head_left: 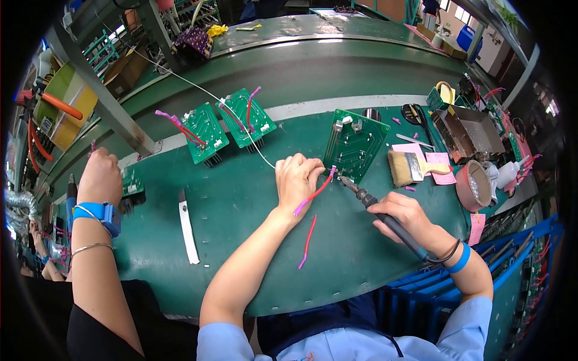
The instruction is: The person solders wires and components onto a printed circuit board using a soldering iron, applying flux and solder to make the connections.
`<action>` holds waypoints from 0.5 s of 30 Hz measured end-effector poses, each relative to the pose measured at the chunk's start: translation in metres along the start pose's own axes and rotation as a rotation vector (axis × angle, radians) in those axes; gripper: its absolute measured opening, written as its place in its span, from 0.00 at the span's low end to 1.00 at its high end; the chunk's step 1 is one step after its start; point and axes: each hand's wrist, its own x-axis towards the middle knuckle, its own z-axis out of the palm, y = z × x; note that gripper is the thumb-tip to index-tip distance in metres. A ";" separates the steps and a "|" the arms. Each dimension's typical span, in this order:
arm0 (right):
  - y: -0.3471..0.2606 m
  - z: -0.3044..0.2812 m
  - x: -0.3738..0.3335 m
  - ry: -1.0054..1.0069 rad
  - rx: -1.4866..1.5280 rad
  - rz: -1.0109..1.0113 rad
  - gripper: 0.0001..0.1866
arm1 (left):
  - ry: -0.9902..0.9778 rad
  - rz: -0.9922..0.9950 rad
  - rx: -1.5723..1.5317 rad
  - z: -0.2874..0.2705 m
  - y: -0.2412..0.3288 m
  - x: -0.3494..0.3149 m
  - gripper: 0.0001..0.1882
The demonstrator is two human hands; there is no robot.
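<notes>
My right hand (402, 218) grips a soldering iron (394, 225), its tip at the lower edge of an upright green circuit board (355, 144). My left hand (298, 183) is closed in a pinch beside that edge. A thin whitish solder wire (208, 91) comes down from the upper left into this hand. A red wire with purple ends (319, 191) hangs from the board past my left fingertips; whether they also touch it I cannot tell. Nearer me on the green mat lies a second red wire (309, 240).
Two circuit boards (206, 131) lie left of centre, near a white-handled blade (189, 231). To the right are a brush (409, 168), scissors (426, 127), a cardboard box (466, 133) and a round tub (472, 186). At far left a co-worker's hand (99, 177) works beside me.
</notes>
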 end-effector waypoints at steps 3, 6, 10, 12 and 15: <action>0.000 0.001 0.000 0.001 -0.006 -0.002 0.14 | -0.005 -0.011 -0.021 0.000 -0.002 0.000 0.01; -0.001 0.001 0.000 0.000 -0.003 0.000 0.15 | -0.005 -0.017 -0.042 0.002 -0.003 0.000 0.01; 0.000 0.001 0.000 0.004 0.002 -0.004 0.15 | -0.013 -0.022 -0.043 0.002 -0.004 0.000 0.02; 0.000 0.000 0.000 0.006 0.003 -0.007 0.15 | -0.018 -0.023 -0.036 0.002 -0.006 0.000 0.03; 0.000 0.000 0.001 -0.002 0.007 -0.006 0.15 | -0.035 -0.024 -0.031 0.001 -0.005 0.002 0.03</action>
